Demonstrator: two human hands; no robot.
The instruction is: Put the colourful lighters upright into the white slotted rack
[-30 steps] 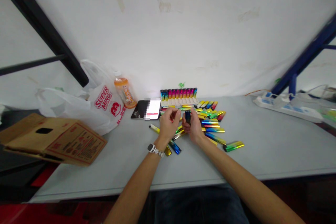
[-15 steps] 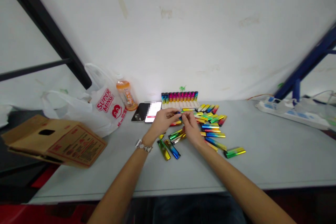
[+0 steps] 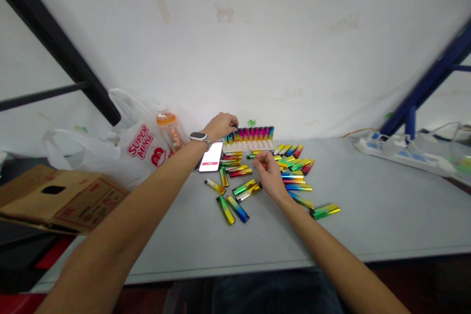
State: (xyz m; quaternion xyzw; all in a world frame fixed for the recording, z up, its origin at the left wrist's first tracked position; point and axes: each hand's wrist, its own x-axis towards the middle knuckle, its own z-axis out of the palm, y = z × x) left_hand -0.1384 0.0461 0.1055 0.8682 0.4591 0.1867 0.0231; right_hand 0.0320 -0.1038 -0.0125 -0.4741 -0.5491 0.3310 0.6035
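A grey tabletop runs along a stained white wall. At its back a row of lighters stands upright in a white tray. The left hand reaches to the row's left end, its grip pinched on something dark there; what exactly, I cannot tell. The right hand rests curled over loose lighters scattered flat in front of the tray; whether it holds one cannot be told. A phone lies left of the tray, beside an orange bottle and a white bag. A cardboard box sits far left, a power strip far right.
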